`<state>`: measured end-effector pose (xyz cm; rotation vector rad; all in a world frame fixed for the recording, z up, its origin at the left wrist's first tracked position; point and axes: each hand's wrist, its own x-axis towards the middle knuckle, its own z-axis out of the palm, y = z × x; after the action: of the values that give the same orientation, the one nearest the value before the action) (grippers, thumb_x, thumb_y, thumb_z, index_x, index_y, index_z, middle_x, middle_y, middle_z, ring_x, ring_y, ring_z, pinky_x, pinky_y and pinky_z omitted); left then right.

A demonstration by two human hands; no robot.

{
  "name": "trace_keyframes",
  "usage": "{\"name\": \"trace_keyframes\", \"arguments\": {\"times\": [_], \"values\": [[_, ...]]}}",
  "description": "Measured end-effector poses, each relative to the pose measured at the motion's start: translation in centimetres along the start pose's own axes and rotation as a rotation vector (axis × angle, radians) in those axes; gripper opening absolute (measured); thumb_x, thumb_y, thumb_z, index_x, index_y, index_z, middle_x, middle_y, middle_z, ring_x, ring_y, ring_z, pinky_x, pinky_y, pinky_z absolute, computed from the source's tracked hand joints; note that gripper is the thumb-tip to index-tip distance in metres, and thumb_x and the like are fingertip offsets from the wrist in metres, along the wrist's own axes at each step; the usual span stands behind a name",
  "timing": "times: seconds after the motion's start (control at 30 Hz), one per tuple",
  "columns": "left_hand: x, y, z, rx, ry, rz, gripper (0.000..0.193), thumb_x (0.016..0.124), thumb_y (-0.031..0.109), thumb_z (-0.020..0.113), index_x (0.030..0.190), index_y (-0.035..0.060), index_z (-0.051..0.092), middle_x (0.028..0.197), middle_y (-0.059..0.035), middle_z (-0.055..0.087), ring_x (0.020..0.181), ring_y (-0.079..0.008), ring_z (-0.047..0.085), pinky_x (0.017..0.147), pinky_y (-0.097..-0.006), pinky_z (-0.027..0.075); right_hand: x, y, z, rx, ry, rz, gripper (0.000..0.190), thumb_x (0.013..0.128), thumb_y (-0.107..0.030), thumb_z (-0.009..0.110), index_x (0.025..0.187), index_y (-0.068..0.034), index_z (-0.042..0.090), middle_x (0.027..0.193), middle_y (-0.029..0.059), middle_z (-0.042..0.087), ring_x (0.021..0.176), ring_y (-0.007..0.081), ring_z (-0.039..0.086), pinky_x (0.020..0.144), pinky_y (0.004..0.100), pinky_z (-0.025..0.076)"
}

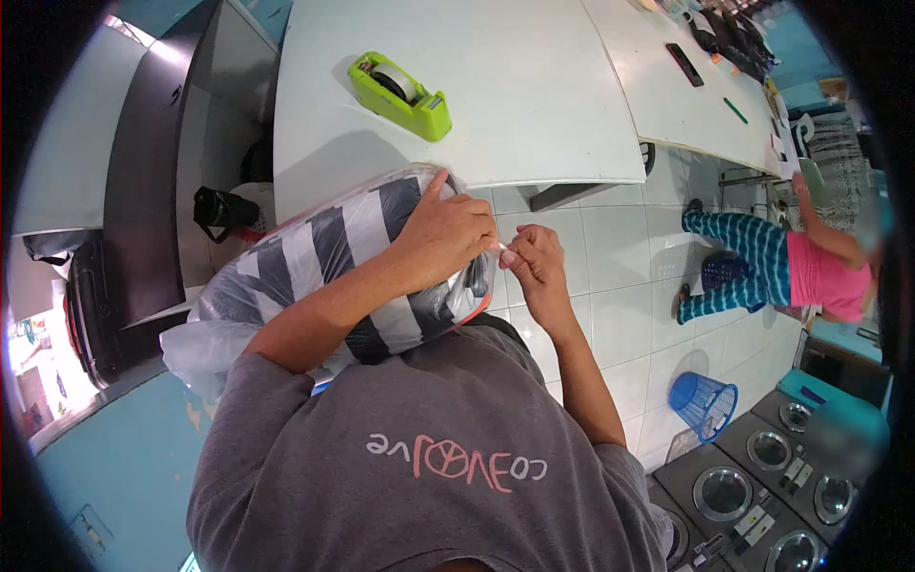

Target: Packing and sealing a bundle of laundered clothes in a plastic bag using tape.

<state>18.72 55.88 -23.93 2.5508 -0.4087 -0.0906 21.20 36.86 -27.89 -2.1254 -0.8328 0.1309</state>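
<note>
A clear plastic bag (314, 261) packed with black-and-white striped fabric lies between my body and the white table (515, 93). Across the bag's top rests my left hand (457, 222), its fingers bunched at the bag's right end. My right hand (536, 268) pinches a small twisted piece of whitish plastic between thumb and fingers, just right of the left hand. Whether that piece is the bag's own end or a separate strip, I cannot tell. A loose, puffed part of the bag hangs at its left end.
A green tape dispenser (400, 96) stands on the table. Further right are a black phone-like object (685, 64) and a green pen (735, 111). Another person (822, 272) stands at right. A blue plastic basket (704, 406) sits on the tiled floor near front-loading machines (722, 493).
</note>
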Motion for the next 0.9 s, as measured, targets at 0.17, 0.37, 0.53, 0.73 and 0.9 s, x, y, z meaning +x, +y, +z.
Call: {"name": "trace_keyframes", "arguments": {"times": [0.17,0.37,0.53,0.73,0.9], "values": [[-0.1,0.2,-0.1,0.031,-0.002,0.031,0.014,0.085,0.024,0.053,0.084,0.0116,0.061,0.084,-0.0012,0.056,0.094,-0.0196,0.055,0.105,-0.054,0.017,-0.9,-1.4,0.8,0.828,0.031,0.383,0.024,0.087,-0.026,0.054,0.077,-0.005,0.058,0.103,0.0069,0.053,0.101,0.0199,0.045,0.089,0.0319,0.031],[0.0,0.0,0.1,0.048,0.01,0.024,0.015,0.086,0.024,0.052,0.085,0.0114,0.061,0.088,-0.002,0.058,0.095,-0.0206,0.055,0.105,-0.0534,0.017,0.1,-2.6,2.2,1.416,0.253,0.399,0.036,0.093,-0.036,0.045,0.087,-0.004,0.062,0.12,0.0091,0.053,0.118,0.0211,0.039,0.099,0.0354,0.026],[0.0,0.1,0.2,0.062,0.017,-0.003,0.016,0.086,0.023,0.052,0.085,0.0113,0.062,0.089,-0.0023,0.058,0.097,-0.0205,0.055,0.105,-0.0532,0.016,1.1,-1.8,1.3,1.065,0.218,0.262,0.027,0.09,-0.028,0.049,0.098,-0.007,0.063,0.114,0.0072,0.055,0.116,0.0226,0.042,0.1,0.0401,0.025],[0.0,0.1,0.1,0.038,-0.008,-0.006,0.017,0.085,0.024,0.052,0.084,0.0107,0.062,0.087,-0.002,0.058,0.096,-0.0204,0.055,0.105,-0.0535,0.016,1.2,-0.7,0.0,-0.32,0.121,-0.068,0.026,0.078,-0.011,0.06,0.104,-0.015,0.061,0.1,0.0046,0.055,0.108,0.022,0.049,0.097,0.0442,0.028],[0.0,0.1,0.1,0.04,0.005,0.008,0.016,0.084,0.024,0.053,0.083,0.0108,0.061,0.085,-0.0018,0.057,0.095,-0.0198,0.055,0.105,-0.0538,0.016,-0.3,-0.8,-0.5,-0.389,0.171,-0.074,0.007,0.081,-0.015,0.059,0.08,-0.008,0.059,0.094,0.0064,0.057,0.111,0.0289,0.045,0.097,0.0433,0.028]]}}
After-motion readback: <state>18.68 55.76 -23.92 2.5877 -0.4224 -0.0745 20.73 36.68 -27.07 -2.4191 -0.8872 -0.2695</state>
